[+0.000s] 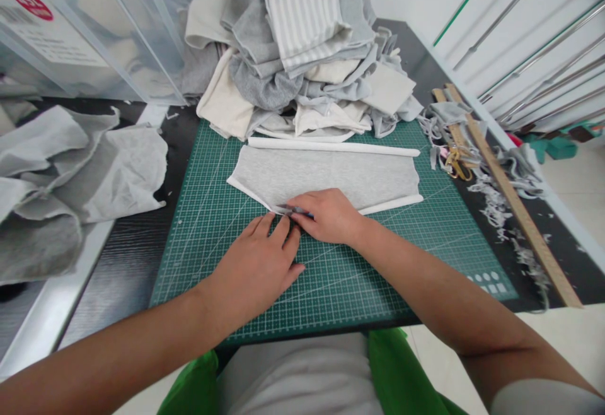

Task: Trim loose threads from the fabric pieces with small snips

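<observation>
One fabric piece (326,175) under two hands, left hand (258,270), right hand (326,216).

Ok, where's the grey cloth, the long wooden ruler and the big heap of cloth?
grey cloth (331,172), head view, middle of its flat face
wooden ruler (515,204), head view, midway along its length
cloth heap (302,43), head view, striped piece on top

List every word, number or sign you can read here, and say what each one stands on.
Nothing can be read.
Red round sticker on the plastic bin: white print, too blurred.
White label below it: lines of text, too small.
Cutting mat: grid lines and white shapes at its corner, no legible numbers.
</observation>
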Demonstrator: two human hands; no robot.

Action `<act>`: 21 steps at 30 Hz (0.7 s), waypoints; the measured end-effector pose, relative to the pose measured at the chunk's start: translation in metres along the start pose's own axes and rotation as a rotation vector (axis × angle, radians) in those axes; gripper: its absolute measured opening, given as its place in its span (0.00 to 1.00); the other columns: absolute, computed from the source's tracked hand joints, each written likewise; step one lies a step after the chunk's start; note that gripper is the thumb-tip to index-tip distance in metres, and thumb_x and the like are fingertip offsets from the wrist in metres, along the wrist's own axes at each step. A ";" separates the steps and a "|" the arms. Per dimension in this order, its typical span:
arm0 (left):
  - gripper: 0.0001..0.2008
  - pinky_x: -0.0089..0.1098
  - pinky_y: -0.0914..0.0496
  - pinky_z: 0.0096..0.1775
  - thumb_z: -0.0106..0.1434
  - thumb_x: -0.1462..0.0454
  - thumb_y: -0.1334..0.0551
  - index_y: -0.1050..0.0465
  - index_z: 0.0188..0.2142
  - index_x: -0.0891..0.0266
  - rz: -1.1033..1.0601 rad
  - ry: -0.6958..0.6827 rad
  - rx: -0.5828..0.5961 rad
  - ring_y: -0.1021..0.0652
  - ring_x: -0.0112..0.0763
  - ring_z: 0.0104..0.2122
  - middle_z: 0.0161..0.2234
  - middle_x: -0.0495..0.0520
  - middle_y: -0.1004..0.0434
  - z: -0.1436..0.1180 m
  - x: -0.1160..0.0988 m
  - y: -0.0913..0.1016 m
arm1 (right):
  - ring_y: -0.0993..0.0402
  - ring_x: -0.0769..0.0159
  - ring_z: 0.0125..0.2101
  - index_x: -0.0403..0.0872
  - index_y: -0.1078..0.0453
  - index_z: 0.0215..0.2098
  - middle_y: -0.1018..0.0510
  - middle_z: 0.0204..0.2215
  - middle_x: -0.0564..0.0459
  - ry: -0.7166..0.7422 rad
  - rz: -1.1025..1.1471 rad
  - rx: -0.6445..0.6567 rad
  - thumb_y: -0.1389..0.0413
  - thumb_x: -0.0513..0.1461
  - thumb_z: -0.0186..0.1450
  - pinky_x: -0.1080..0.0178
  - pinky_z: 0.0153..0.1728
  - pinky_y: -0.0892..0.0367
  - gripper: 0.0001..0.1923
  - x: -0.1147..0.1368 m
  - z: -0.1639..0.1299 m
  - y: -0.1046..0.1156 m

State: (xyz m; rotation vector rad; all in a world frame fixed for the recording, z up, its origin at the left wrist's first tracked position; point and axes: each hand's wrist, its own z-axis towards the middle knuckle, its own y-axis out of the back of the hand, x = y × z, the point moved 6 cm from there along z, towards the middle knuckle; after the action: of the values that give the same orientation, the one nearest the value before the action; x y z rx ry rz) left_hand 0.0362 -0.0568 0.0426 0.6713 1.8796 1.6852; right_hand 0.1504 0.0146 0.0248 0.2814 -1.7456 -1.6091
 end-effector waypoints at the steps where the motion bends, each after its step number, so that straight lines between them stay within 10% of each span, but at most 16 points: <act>1: 0.28 0.53 0.34 0.61 0.70 0.54 0.40 0.33 0.62 0.70 0.002 0.000 -0.005 0.30 0.57 0.60 0.59 0.68 0.30 0.000 0.000 0.000 | 0.20 0.60 0.40 0.47 0.25 0.51 0.16 0.43 0.49 -0.002 -0.004 0.004 0.48 0.43 0.71 0.61 0.39 0.35 0.15 0.000 0.000 0.000; 21: 0.28 0.53 0.34 0.61 0.70 0.53 0.41 0.33 0.63 0.68 -0.007 -0.007 -0.010 0.31 0.57 0.61 0.59 0.68 0.31 0.001 0.001 -0.001 | 0.22 0.61 0.39 0.47 0.27 0.53 0.17 0.43 0.49 0.022 -0.145 0.083 0.52 0.42 0.73 0.61 0.35 0.39 0.16 0.009 0.005 0.000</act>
State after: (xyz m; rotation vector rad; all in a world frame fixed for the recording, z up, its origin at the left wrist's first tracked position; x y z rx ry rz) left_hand 0.0358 -0.0559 0.0416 0.6647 1.8654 1.6848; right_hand 0.1402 0.0128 0.0280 0.4734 -1.8133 -1.6305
